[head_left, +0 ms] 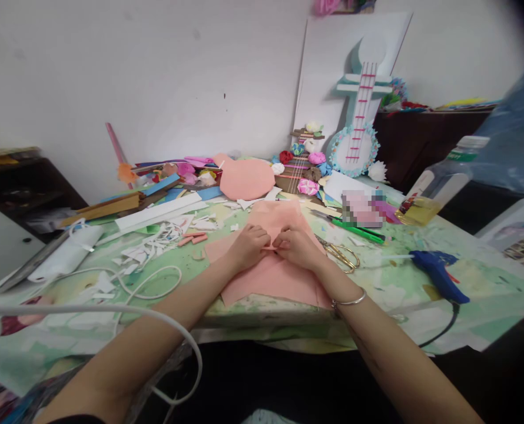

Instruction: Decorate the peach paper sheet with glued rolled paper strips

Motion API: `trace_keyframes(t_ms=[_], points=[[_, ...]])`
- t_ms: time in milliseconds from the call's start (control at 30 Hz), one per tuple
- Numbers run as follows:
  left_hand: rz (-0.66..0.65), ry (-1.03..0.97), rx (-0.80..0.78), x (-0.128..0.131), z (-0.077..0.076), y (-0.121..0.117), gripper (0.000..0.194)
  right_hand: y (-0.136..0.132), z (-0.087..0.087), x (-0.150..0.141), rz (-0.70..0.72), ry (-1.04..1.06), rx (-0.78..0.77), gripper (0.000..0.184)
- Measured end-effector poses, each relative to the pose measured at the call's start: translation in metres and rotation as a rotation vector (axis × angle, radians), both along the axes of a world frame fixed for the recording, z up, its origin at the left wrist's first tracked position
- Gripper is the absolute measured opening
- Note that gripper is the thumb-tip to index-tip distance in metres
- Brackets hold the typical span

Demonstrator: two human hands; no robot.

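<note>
A large sheet of salmon-pink paper (271, 282) lies at the front of the table, with another pink piece (275, 211) reaching behind it. Over its middle, my left hand (252, 244) and my right hand (295, 244) meet, fingertips pinched close together. Between them shows a thin strip of pink paper (268, 248), gripped from both sides. Its exact shape is partly hidden by my fingers. Gold-handled scissors (344, 258) rest just right of my right hand. Several small rolled pink pieces (193, 238) lie to the left of my left hand.
A blue glue gun (438, 274) and a bottle of yellowish liquid (441, 182) stand right; a green utility knife (359, 229) lies nearer. White paper scraps (156, 244) and a looping white cable (173, 330) cover the left. Behind are a pink cutout (246, 178) and a paper lute (359, 118).
</note>
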State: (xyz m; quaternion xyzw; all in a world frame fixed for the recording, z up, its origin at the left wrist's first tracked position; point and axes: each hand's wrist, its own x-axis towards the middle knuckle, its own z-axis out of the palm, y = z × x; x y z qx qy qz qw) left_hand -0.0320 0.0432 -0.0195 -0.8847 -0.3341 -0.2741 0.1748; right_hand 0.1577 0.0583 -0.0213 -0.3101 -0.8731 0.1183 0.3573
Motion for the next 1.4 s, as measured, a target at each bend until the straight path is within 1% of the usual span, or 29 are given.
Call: trace_keyframes(t_ms=[133, 233, 400, 500, 633, 733, 867, 967, 1067, 1133, 1200, 1233, 1267, 1300, 1367, 1400], points=[[0.045, -0.001, -0.064, 0.000, 0.000, -0.001, 0.014, 0.000, 0.001, 0.001, -0.016, -0.007, -0.119, 0.012], [0.051, 0.028, -0.077, -0.001, 0.002, -0.001, 0.015, 0.000, 0.003, 0.001, 0.001, -0.007, -0.171, 0.010], [0.018, 0.138, -0.075, -0.003, 0.005, -0.002, 0.020, -0.001, 0.006, 0.001, 0.035, -0.001, -0.198, 0.010], [0.015, 0.187, -0.076, -0.006, 0.007, -0.003, 0.019, -0.002, 0.006, 0.001, 0.042, 0.007, -0.209, 0.010], [0.014, 0.204, -0.104, -0.012, 0.009, -0.002, 0.018, -0.003, 0.007, 0.000, 0.059, 0.013, -0.235, 0.013], [-0.001, 0.176, -0.155, -0.019, 0.010, 0.001, 0.015, -0.003, 0.006, 0.000, 0.063, 0.020, -0.254, 0.013], [-0.042, 0.088, -0.242, -0.033, 0.010, 0.008, 0.004, -0.001, 0.005, 0.000, 0.065, 0.026, -0.277, 0.011], [-0.067, -0.006, -0.287, -0.045, 0.017, 0.009, 0.016, -0.001, 0.005, -0.001, 0.065, 0.025, -0.295, 0.010], [-0.092, -0.099, -0.310, -0.052, 0.029, 0.001, 0.029, 0.000, 0.006, -0.001, 0.064, 0.025, -0.309, 0.010], [-0.152, -0.163, -0.333, -0.049, 0.038, -0.007, 0.031, 0.000, 0.006, -0.001, 0.067, 0.027, -0.319, 0.010], [-0.239, -0.261, -0.363, -0.040, 0.043, -0.014, 0.025, 0.000, 0.006, -0.001, 0.071, 0.031, -0.329, 0.010], [-0.262, -0.302, -0.372, -0.035, 0.042, -0.017, 0.021, 0.000, 0.006, 0.000, 0.072, 0.034, -0.334, 0.009], [-0.260, -0.326, -0.373, -0.029, 0.040, -0.019, 0.017, 0.000, 0.006, 0.000, 0.073, 0.037, -0.340, 0.009], [-0.234, -0.314, -0.366, -0.023, 0.037, -0.020, 0.018, 0.000, 0.005, 0.000, 0.074, 0.040, -0.344, 0.008], [-0.190, -0.255, -0.359, -0.012, 0.027, -0.020, 0.023, 0.000, 0.005, 0.000, 0.074, 0.045, -0.347, 0.009], [-0.180, -0.222, -0.362, -0.008, 0.022, -0.019, 0.021, 0.000, 0.004, 0.000, 0.074, 0.045, -0.344, 0.010]])
